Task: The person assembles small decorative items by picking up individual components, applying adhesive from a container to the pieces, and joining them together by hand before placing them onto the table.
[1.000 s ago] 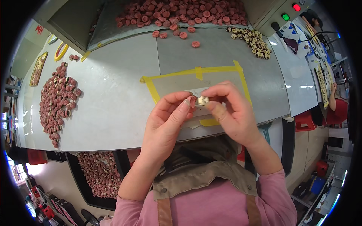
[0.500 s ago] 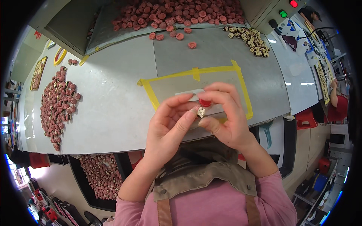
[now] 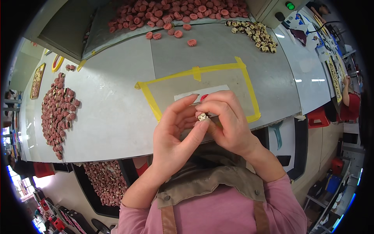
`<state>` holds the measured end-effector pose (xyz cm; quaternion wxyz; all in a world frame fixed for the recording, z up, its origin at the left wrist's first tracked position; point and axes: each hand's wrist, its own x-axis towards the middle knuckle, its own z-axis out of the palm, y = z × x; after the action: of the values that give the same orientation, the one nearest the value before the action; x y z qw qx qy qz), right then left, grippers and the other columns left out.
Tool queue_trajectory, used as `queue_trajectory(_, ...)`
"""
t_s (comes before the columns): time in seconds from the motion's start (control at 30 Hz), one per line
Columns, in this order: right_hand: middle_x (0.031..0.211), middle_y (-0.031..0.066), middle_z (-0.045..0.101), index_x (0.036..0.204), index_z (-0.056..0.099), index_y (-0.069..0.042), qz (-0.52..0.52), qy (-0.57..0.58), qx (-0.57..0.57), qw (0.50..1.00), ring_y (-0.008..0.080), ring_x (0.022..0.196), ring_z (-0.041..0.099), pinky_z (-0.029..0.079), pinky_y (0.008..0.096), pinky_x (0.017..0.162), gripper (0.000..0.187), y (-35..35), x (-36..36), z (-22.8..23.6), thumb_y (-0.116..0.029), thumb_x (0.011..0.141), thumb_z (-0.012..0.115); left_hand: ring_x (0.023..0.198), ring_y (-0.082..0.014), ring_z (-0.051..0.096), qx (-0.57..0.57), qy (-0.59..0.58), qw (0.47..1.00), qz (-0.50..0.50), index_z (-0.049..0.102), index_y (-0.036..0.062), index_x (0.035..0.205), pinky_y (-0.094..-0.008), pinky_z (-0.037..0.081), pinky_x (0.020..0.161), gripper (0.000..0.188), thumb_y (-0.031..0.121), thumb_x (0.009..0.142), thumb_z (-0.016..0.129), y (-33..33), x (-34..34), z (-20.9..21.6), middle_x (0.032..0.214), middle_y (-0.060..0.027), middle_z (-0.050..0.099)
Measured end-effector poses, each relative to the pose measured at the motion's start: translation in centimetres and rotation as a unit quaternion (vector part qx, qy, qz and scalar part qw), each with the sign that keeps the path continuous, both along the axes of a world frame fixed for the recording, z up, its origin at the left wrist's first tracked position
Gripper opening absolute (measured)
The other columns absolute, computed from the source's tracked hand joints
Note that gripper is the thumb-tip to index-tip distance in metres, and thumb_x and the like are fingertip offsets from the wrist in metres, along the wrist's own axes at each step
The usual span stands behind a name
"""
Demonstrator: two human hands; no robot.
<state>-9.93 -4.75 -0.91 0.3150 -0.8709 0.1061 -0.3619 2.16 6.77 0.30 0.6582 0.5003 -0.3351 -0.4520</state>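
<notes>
Part (image 3: 202, 116), small and pale, sits mid-frame, pinched between the fingertips of both hands, left hand (image 3: 175, 134) and right hand (image 3: 228, 119) closed on it above the bench (image 3: 113, 117) edge; the grip looks slight, so a slip could drop it into the lap or past the yellow tape frame (image 3: 148, 97); red pieces (image 3: 58, 111) at left lie well apart.

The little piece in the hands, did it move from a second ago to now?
Yes. Both hands, left hand and right hand, drew the small pale piece a little lower and nearer the body, and the fingers closed tighter around it. It was not let go. The yellow tape frame and the red pieces on the table stayed put.
</notes>
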Motion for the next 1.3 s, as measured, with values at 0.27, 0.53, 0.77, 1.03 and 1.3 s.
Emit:
queue_trajectory(0.27,0.103,0.0067,0.059,0.105,0.062,-0.007,-0.052,-0.017,-0.086,0.995,0.0246,0.091,0.058,0.047,0.0345,0.077,0.038,-1.0,-1.1,-0.5,-0.006,0.070,0.077,0.104,-0.0142,0.060,0.076,0.038,0.996,-0.022,0.048,-0.0028,0.128,-0.0267,0.050,0.090,0.041,-0.001,0.089,0.061,-2.0,-0.2,0.8,0.114,-0.0108,0.061)
queue_trajectory(0.53,0.104,0.0062,0.059,0.105,0.063,-0.006,-0.066,-0.026,-0.033,0.997,0.0237,0.092,0.059,0.049,0.0339,0.078,0.035,-2.2,-2.1,0.3,-0.005,0.072,0.076,0.109,-0.0183,0.060,0.044,0.100,0.994,-0.021,0.044,-0.0030,0.134,-0.0311,0.050,0.094,0.043,0.005,0.094,0.058,-3.1,-1.1,0.6,0.117,-0.0135,0.061)
queue_trajectory(0.77,0.103,0.0072,0.059,0.104,0.062,-0.006,-0.017,-0.026,0.051,0.998,0.0245,0.090,0.058,0.050,0.0338,0.077,0.034,-3.4,-3.0,-0.1,0.001,0.073,0.072,0.113,-0.0200,0.058,0.029,0.077,0.996,-0.020,0.040,-0.0018,0.139,-0.0323,0.049,0.096,0.045,0.005,0.097,0.055,-3.6,-2.0,0.5,0.122,-0.0143,0.060)
queue_trajectory(1.03,0.104,0.0071,0.059,0.105,0.062,-0.006,-0.015,-0.038,0.032,0.999,0.0252,0.092,0.057,0.050,0.0339,0.077,0.036,-3.4,-3.2,-0.3,0.004,0.072,0.070,0.113,-0.0167,0.058,0.031,-0.018,0.999,0.000,0.044,-0.0029,0.137,-0.0289,0.047,0.096,0.043,0.003,0.096,0.056,-3.6,-2.6,0.0,0.124,-0.0126,0.058)
queue_trajectory(1.3,0.106,0.0079,0.058,0.109,0.061,-0.005,0.008,-0.044,0.033,0.998,0.0255,0.093,0.057,0.050,0.0335,0.079,0.037,-3.5,-3.2,-0.1,0.004,0.074,0.069,0.111,-0.0156,0.058,0.001,-0.059,0.998,0.031,0.044,-0.0037,0.137,-0.0287,0.048,0.096,0.045,-0.001,0.094,0.057,-3.3,-3.0,-0.3,0.123,-0.0116,0.058)
